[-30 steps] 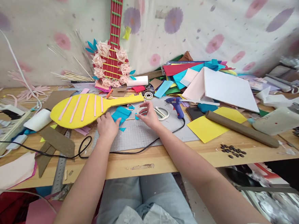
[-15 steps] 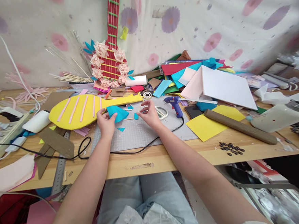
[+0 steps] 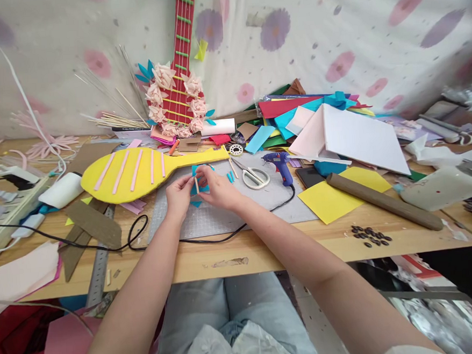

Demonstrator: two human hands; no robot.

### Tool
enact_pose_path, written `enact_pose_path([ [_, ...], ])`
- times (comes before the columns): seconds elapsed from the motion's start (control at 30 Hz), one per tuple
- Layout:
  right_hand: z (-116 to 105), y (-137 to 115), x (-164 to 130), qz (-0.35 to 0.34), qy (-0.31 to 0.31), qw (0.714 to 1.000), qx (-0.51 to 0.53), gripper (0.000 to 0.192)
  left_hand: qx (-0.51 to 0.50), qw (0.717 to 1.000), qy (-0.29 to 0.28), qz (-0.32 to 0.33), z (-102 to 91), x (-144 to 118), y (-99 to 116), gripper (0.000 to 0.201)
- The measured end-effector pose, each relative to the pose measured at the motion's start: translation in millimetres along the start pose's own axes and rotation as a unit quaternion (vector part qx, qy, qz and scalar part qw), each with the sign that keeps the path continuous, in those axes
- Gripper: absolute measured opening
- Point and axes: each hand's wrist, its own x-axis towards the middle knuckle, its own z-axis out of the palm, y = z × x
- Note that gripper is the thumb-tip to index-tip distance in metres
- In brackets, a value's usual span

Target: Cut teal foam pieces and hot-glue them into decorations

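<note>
In the head view, the left hand (image 3: 179, 195) and right hand (image 3: 217, 187) are brought together over the grey cutting mat (image 3: 222, 213) on the wooden table (image 3: 265, 248). A thin wooden stick (image 3: 197, 185) and a piece of teal foam sheet (image 3: 199, 186) are pinched between their closed fingers. Most of the foam is hidden by the fingers. White-handled scissors (image 3: 253, 175) lie just right of the right hand.

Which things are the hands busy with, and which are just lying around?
In use:
left hand
right hand
blue foam piece
thin stick
grey cutting mat

Lying about:
scissors
glue gun
yellow paddle shape
red paper guitar
brown roll
yellow sheet
</note>
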Motion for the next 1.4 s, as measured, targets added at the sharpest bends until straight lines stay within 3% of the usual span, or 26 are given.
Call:
enact_pose_path([
  [0.17,1.9,-2.3,7.6,0.022,-0.033,0.995,-0.09,0.052,-0.061,0.995,-0.014,-0.083,1.6,-5.4,8.1,0.017],
  [0.4,-1.4,-10.0,9.7,0.04,-0.061,0.984,-0.163,0.051,-0.075,0.99,-0.034,-0.113,3.1,-9.3,13.1,0.014],
  [0.7,1.4,-7.9,11.9,0.026,-0.079,0.974,-0.212,0.05,-0.051,0.991,-0.078,-0.099,1.6,-8.5,8.1,0.04],
  [0.97,4.3,-7.7,14.4,0.036,-0.089,0.972,-0.215,0.053,-0.045,0.99,-0.089,-0.096,1.9,-7.7,5.9,0.047],
  [1.23,-4.5,-5.3,13.2,0.025,-0.07,0.981,-0.18,0.057,-0.054,0.991,-0.075,-0.098,2.8,-7.3,5.6,0.039],
  [1.4,-19.4,2.3,8.9,0.032,0.005,0.993,-0.118,0.054,-0.061,0.991,-0.07,-0.101,3.8,-9.1,8.3,0.039],
])
